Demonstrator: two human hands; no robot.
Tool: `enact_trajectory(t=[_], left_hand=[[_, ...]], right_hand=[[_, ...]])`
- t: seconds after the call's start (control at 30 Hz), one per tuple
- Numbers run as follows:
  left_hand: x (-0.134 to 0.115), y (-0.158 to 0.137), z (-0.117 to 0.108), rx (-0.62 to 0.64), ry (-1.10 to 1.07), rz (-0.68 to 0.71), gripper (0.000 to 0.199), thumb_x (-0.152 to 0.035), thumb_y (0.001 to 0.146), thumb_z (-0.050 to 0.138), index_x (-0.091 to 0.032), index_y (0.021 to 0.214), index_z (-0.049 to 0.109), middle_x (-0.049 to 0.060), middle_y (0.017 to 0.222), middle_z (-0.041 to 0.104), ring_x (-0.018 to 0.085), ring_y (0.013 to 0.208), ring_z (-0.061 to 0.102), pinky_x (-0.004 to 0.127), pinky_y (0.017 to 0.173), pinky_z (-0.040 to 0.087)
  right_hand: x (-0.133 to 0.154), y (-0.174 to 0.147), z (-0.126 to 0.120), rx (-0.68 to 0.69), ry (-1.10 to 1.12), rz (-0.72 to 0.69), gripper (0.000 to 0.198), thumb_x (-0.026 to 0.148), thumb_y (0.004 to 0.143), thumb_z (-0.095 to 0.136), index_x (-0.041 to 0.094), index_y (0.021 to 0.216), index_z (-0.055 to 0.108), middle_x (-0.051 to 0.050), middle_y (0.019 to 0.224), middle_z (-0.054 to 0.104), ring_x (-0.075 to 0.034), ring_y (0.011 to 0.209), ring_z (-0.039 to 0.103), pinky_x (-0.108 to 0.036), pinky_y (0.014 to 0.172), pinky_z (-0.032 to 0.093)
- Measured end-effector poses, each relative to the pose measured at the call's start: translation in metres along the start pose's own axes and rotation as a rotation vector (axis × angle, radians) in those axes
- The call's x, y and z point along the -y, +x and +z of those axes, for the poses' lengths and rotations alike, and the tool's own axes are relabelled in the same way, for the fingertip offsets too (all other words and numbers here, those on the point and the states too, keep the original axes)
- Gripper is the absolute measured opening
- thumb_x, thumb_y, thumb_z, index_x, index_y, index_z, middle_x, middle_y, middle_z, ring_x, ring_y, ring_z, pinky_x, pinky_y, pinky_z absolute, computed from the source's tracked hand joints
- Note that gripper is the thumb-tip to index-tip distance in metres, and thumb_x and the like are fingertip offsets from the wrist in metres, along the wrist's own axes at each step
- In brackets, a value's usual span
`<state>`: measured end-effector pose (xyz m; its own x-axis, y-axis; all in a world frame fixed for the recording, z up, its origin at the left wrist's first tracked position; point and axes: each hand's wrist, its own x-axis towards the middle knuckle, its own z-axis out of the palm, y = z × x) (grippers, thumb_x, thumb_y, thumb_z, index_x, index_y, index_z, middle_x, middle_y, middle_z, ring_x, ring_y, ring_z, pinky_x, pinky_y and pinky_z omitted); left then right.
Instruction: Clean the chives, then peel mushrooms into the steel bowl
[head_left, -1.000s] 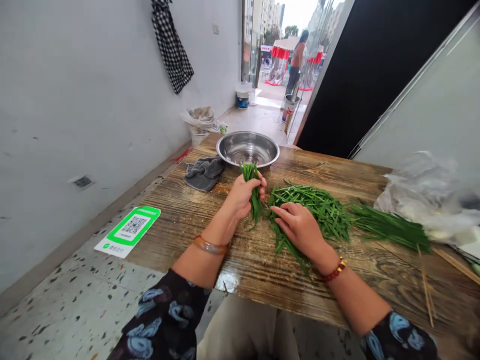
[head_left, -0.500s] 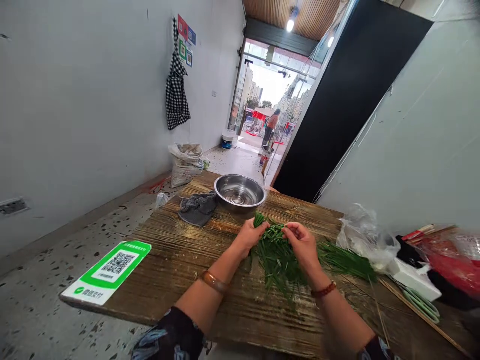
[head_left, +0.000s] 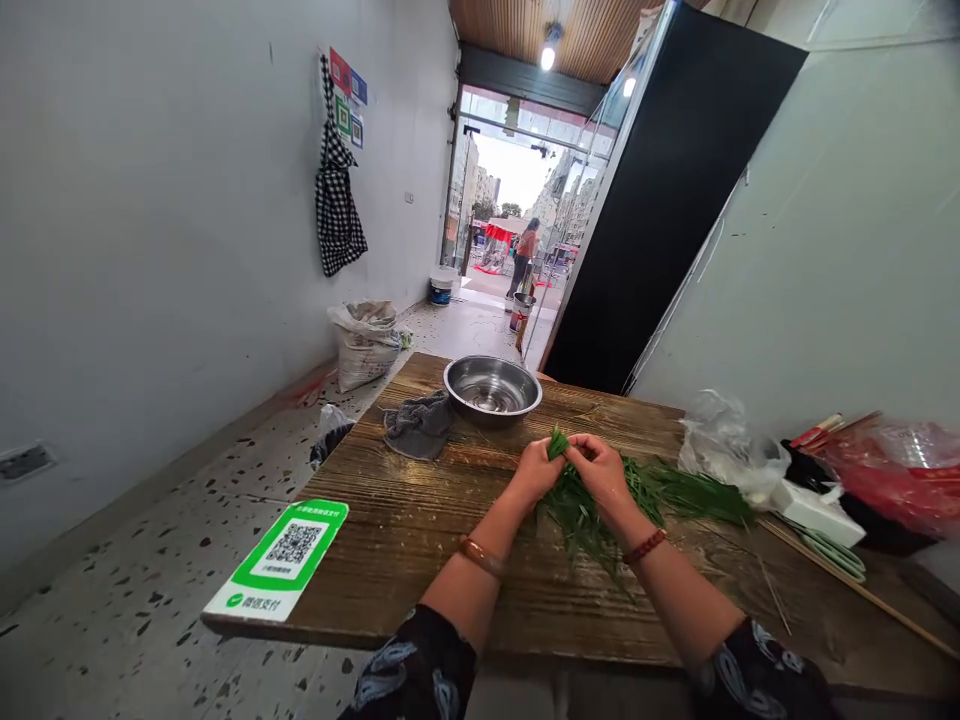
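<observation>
My left hand [head_left: 535,472] is closed around a small bunch of long green leaves [head_left: 558,442], whose tips stick up above the fingers. Right beside it, my right hand [head_left: 601,470] pinches at the same bunch, the fingers of both hands almost meeting. Under and between my wrists lies a loose pile of cut green leaves [head_left: 581,525] on the wooden table. More long leaves [head_left: 705,493] spread out to the right of my right hand. Exactly which plant this is I cannot make out.
A steel basin [head_left: 493,388] stands beyond my hands, with a grey cloth [head_left: 417,425] left of it. A green QR-code card [head_left: 277,562] lies at the table's left corner. Plastic bags [head_left: 727,450], green-handled scissors [head_left: 832,555] and a thin stick [head_left: 885,605] are on the right.
My right hand has moved in against my left, and both now meet at the bunch, above the pile. The camera view has shifted a little.
</observation>
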<state>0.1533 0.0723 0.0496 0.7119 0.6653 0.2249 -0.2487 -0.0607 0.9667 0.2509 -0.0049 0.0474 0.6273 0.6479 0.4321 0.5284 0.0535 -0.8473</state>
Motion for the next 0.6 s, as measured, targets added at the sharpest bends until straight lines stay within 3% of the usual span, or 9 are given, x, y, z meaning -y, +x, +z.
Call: enact_trajectory(t=[0.2, 0.37, 0.5, 0.6], left_hand=[[0.002, -0.003, 0.001, 0.02, -0.012, -0.031, 0.028, -0.039, 0.067, 0.07, -0.013, 0.061, 0.059, -0.004, 0.053, 0.048, 0.009, 0.054, 0.04, 0.022, 0.052, 0.031], [0.005, 0.0, -0.003, -0.036, -0.031, -0.063, 0.034, -0.048, 0.074, 0.061, -0.015, 0.066, 0.055, -0.008, 0.047, 0.039, 0.006, 0.043, 0.031, 0.02, 0.045, 0.024], [0.005, 0.003, -0.005, -0.066, -0.038, -0.08, 0.037, -0.051, 0.073, 0.062, -0.016, 0.067, 0.053, -0.005, 0.056, 0.05, 0.005, 0.042, 0.036, 0.02, 0.044, 0.025], [0.005, 0.003, -0.003, -0.079, -0.037, -0.093, 0.037, -0.052, 0.073, 0.061, -0.016, 0.068, 0.054, -0.003, 0.059, 0.054, 0.005, 0.042, 0.039, 0.02, 0.043, 0.027]], right_hand=[[-0.012, -0.015, -0.011, 0.008, -0.085, -0.028, 0.034, 0.042, 0.085, 0.051, 0.014, 0.097, 0.066, -0.01, 0.093, 0.067, -0.02, 0.081, 0.06, -0.034, 0.076, 0.047], [-0.019, -0.052, -0.014, 0.148, -0.218, -0.096, 0.023, 0.033, 0.083, 0.057, 0.019, 0.096, 0.068, -0.008, 0.09, 0.066, -0.022, 0.083, 0.061, -0.035, 0.077, 0.046], [-0.024, -0.071, -0.009, 0.272, -0.596, -0.175, 0.033, 0.033, 0.084, 0.059, 0.02, 0.114, 0.062, -0.01, 0.102, 0.063, -0.026, 0.095, 0.059, -0.037, 0.082, 0.045], [-0.031, -0.074, -0.006, 0.267, -0.787, -0.18, 0.032, 0.034, 0.087, 0.056, 0.02, 0.115, 0.06, -0.01, 0.103, 0.063, -0.026, 0.098, 0.058, -0.036, 0.083, 0.044]])
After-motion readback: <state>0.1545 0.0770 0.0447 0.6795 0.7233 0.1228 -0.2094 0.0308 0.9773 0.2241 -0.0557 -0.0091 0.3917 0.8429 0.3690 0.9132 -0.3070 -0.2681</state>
